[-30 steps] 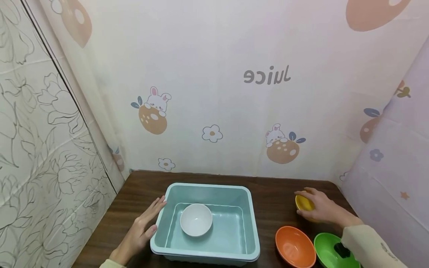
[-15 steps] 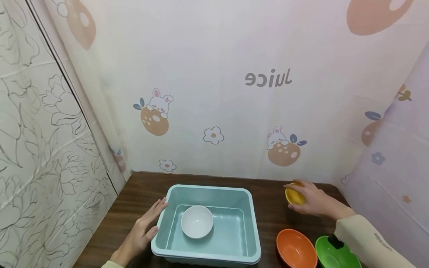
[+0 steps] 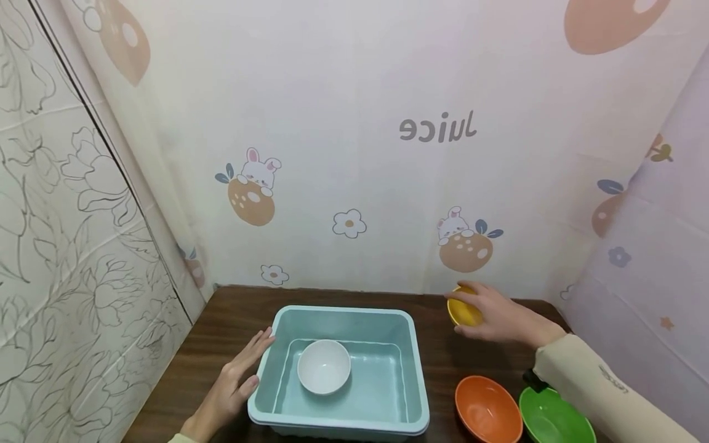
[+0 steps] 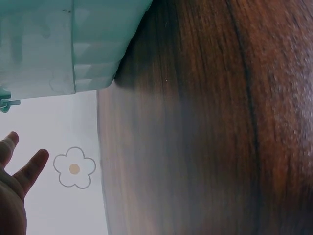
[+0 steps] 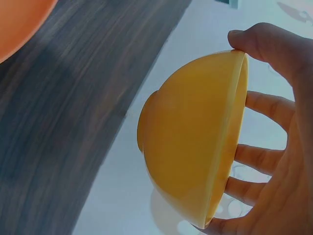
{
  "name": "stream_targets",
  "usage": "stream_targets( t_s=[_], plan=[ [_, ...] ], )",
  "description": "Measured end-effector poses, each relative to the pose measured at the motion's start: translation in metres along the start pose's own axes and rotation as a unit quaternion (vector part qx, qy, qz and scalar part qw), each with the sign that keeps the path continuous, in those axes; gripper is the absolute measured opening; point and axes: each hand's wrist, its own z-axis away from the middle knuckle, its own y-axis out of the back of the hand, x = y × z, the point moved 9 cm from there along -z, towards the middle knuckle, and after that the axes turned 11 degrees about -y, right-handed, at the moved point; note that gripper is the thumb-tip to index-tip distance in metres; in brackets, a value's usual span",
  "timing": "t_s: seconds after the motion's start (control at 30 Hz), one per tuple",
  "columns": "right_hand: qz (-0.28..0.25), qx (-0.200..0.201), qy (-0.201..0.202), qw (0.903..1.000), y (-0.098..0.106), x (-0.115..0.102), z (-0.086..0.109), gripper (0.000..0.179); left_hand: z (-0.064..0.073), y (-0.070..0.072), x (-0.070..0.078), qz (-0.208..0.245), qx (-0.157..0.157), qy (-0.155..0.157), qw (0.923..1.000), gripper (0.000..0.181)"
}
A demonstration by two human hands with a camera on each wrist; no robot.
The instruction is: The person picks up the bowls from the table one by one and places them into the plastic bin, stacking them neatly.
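Observation:
A yellow bowl (image 5: 190,132) is held by its rim in my right hand (image 3: 495,314), thumb on one side and fingers spread across the opening. In the head view the yellow bowl (image 3: 464,309) is near the back of the table, right of the pale teal basin (image 3: 418,369). My left hand (image 3: 235,378) lies with straight fingers along the basin's left rim, fingertips at the edge. Inside the basin, left of its middle, stands a white bowl (image 3: 324,367). The left wrist view shows the left fingers (image 4: 32,169) beside the basin's outer wall (image 4: 98,44).
An orange bowl (image 3: 487,409) stands on the dark wooden table (image 3: 221,320), right of the basin. Beside it is a green bowl (image 3: 554,418), partly under the right sleeve (image 3: 598,375). A printed curtain (image 3: 354,154) hangs behind the table's back edge.
My right hand has carried the yellow bowl left and slightly back, from the table's right side closer to the basin. The left hand, basin and white bowl have stayed in place.

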Motion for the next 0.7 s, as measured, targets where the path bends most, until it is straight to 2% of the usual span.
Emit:
stream_targets(
  t_s=[0.27,0.53,0.7],
  plan=[
    [0.01,-0.013,0.012,0.9998,0.003,-0.021,-0.013,0.06,-0.001,-0.001,0.0,0.003,0.002,-0.006,1.0,0.056],
    [0.006,-0.002,0.056,0.9984,0.009,-0.047,-0.027,0.057,0.0,-0.002,0.0,0.002,0.0,0.0,1.0,0.058],
    [0.014,-0.012,0.066,0.9977,0.011,-0.064,-0.036,0.058,-0.001,-0.001,-0.001,0.004,0.0,0.007,1.0,0.058]
  ],
)
